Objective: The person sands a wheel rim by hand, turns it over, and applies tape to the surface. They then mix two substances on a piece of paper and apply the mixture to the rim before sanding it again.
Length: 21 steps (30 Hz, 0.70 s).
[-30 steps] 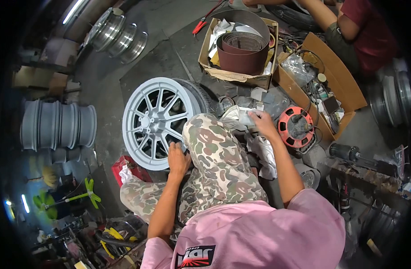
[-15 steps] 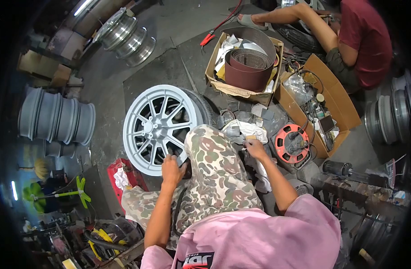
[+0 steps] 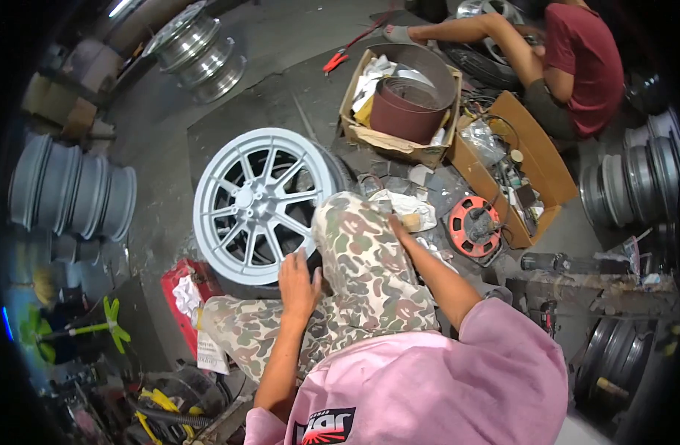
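A grey multi-spoke wheel rim (image 3: 245, 199) leans on a tire in front of my camouflage-clad knee. My left hand (image 3: 300, 285) is at the rim's lower right edge, fingers stretched out, with nothing seen in them. Most of my right hand (image 3: 396, 225) is hidden behind the knee, and its fingers do not show. Right beside it, a tan block (image 3: 411, 222) overlaps a crumpled white cloth (image 3: 423, 210) on the floor.
A carton (image 3: 436, 154) holds a brown abrasive roll (image 3: 403, 111). Another box (image 3: 551, 165) of odds and ends stands beside an orange cable reel (image 3: 474, 227). A co-worker in a red shirt (image 3: 583, 67) sits back right by a tire. Stacked rims (image 3: 73, 189) stand left, near a red case (image 3: 180, 297).
My left hand has straightened its fingers at the rim's edge. My right hand has drawn back left behind the knee, away from the tan block. The whole view has shifted slightly.
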Motion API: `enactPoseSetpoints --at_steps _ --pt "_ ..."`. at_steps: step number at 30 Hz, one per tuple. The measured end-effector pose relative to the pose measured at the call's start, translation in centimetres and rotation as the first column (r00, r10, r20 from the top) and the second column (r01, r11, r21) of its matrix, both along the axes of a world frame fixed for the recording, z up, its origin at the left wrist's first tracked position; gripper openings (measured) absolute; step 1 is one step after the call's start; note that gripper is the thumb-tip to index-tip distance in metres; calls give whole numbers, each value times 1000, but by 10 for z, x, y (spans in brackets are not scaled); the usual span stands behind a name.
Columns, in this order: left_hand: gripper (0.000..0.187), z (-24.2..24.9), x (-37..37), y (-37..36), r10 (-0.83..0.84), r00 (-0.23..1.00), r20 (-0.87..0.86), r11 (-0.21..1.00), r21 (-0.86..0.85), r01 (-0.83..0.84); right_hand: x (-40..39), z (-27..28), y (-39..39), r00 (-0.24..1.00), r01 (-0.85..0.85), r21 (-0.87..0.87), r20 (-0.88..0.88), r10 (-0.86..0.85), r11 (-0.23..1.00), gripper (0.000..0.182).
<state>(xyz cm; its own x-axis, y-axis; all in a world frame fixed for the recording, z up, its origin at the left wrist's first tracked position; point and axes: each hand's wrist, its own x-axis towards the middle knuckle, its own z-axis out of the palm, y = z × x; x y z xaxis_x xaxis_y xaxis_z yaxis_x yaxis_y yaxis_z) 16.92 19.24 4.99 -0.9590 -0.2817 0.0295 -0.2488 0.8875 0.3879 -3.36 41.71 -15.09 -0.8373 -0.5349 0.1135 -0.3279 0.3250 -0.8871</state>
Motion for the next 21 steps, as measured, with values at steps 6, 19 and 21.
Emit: enactPoseSetpoints --at_steps 6,19,21 --pt "40 3 -7 -29 34 989 143 984 -178 -8 76 11 73 983 -136 423 169 69 896 24" --pt "56 10 -68 -57 -145 937 319 987 117 113 93 30 98 964 169 304 149 -222 937 26" --pt "45 11 -70 -85 -114 974 198 771 636 -39 65 54 83 945 262 129 165 -282 956 25"
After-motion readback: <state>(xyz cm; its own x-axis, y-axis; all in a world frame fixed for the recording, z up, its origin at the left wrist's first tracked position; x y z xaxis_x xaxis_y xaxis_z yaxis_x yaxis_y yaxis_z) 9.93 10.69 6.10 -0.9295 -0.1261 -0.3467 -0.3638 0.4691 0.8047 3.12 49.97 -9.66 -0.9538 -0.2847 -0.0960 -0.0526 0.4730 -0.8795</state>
